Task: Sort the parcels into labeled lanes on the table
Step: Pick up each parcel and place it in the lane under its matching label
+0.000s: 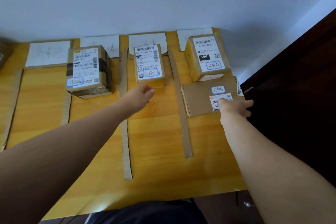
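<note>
A yellow wooden table (156, 142) is split into lanes by cardboard strips, each lane headed by a white handwritten label card. A taped box (88, 71) stands in the second lane, a small box (149, 64) in the third, and a yellow-taped box (206, 56) at the back of the rightmost lane. In front of it lies a flat brown parcel (201, 96). My right hand (236, 108) rests on this flat parcel's near right corner, fingers over its edge. My left hand (143, 93) hovers just in front of the small box, fingers loosely curled, holding nothing.
The leftmost lane (40, 100) holds only its label card (48, 52). A white wall runs behind the table. A dark door or cabinet (294, 85) stands close to the table's right edge. Another cardboard box (2, 54) shows partly at the far left.
</note>
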